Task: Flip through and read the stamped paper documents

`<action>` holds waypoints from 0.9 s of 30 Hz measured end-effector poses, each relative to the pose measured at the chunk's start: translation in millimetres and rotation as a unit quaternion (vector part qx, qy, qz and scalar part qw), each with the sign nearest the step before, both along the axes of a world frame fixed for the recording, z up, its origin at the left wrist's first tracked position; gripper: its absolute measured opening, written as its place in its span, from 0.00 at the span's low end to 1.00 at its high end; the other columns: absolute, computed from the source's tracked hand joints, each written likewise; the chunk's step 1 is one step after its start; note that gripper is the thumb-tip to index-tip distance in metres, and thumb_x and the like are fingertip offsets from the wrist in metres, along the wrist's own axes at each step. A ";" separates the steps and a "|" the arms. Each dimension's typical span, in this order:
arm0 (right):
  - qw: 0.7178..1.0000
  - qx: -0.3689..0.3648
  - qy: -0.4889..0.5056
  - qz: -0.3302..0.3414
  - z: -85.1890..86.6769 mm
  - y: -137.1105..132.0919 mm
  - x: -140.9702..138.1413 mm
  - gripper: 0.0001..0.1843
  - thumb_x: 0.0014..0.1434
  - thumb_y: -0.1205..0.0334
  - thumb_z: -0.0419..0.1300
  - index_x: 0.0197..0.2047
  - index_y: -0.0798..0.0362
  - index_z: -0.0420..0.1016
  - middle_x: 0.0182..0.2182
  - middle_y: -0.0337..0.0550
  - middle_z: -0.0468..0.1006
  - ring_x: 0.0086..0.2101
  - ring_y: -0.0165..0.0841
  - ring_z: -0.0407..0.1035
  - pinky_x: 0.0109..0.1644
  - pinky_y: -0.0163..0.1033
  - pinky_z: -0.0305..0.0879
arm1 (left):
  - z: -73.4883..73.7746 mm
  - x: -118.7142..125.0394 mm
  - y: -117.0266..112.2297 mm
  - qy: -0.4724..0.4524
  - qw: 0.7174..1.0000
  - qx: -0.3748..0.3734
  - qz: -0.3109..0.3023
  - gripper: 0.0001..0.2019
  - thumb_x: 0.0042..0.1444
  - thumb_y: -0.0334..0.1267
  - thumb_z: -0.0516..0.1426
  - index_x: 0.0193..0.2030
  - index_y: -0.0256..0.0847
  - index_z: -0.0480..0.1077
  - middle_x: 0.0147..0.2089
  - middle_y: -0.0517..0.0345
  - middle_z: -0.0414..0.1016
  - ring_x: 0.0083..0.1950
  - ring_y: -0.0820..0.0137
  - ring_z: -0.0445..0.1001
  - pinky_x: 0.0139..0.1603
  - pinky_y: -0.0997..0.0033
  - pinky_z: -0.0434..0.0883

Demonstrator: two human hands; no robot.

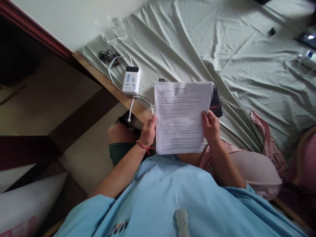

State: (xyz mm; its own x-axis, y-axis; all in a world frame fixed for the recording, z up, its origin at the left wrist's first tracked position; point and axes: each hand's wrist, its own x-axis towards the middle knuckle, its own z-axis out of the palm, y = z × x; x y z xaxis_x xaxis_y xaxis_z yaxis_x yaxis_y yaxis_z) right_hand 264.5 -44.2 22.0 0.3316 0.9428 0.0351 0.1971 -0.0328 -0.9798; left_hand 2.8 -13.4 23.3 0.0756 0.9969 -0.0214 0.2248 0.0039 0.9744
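Observation:
A stack of printed paper sheets (182,121) is held up in front of my blue shirt, its text side facing me. My left hand (148,131) grips the left edge of the stack, with a red string bracelet at the wrist. On the opposite edge, my right hand (211,126) pinches the sheets with the thumb on top. The fingers behind the paper are hidden. Partly covered by the stack, a dark flat object (216,110) lies on the bed, its kind unclear.
A white power bank (131,80) with a white cable (131,108) lies near the wooden bed edge (108,80). Behind it are dark sunglasses (110,56) and a clear cup (119,29). Pink cloth (268,138) and a pale cushion (251,168) are at right.

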 end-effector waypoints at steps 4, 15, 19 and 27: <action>1.000 -0.009 -0.004 0.012 -7.7 -4.1 -1.6 0.18 0.68 0.44 0.54 0.39 0.50 0.74 0.29 0.37 0.74 0.30 0.30 0.66 0.35 0.35 0.64 | -7.9 -3.2 -1.3 0.173 0.981 0.084 -0.008 0.21 0.70 0.51 0.48 0.28 0.41 0.59 0.21 0.61 0.60 0.24 0.73 0.59 0.27 0.69 0.55; 0.987 -0.034 -0.147 -0.050 2.8 -14.6 -2.9 0.14 0.66 0.49 0.59 0.40 0.51 0.74 0.27 0.36 0.75 0.26 0.28 0.64 0.32 0.35 0.61 | -13.3 4.5 -1.7 0.261 0.952 0.144 0.072 0.18 0.70 0.42 0.47 0.27 0.42 0.54 0.21 0.60 0.59 0.23 0.73 0.57 0.29 0.69 0.52; 0.985 -0.041 -0.162 -0.048 1.7 -15.5 -4.9 0.13 0.64 0.49 0.60 0.41 0.51 0.73 0.30 0.38 0.78 0.29 0.30 0.68 0.35 0.37 0.64 | -12.6 4.9 -1.0 0.266 0.949 0.148 0.082 0.18 0.69 0.42 0.47 0.27 0.42 0.55 0.21 0.61 0.59 0.24 0.72 0.56 0.29 0.68 0.52; 0.990 -0.047 -0.121 -0.049 5.3 -14.3 -5.0 0.11 0.59 0.53 0.64 0.31 0.50 0.71 0.24 0.33 0.71 0.25 0.28 0.61 0.31 0.35 0.60 | -13.5 6.0 -2.4 0.273 0.948 0.137 0.088 0.19 0.70 0.43 0.47 0.26 0.42 0.54 0.21 0.60 0.59 0.24 0.72 0.55 0.30 0.67 0.52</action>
State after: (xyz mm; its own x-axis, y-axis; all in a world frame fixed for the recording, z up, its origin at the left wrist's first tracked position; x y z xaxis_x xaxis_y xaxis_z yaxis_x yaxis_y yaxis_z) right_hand 259.5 -58.5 27.3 0.4146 0.9091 0.0392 0.4172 -0.1516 -0.8961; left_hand 8.8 -15.8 9.8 -0.0408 0.9666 0.2528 0.7158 -0.1483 0.6824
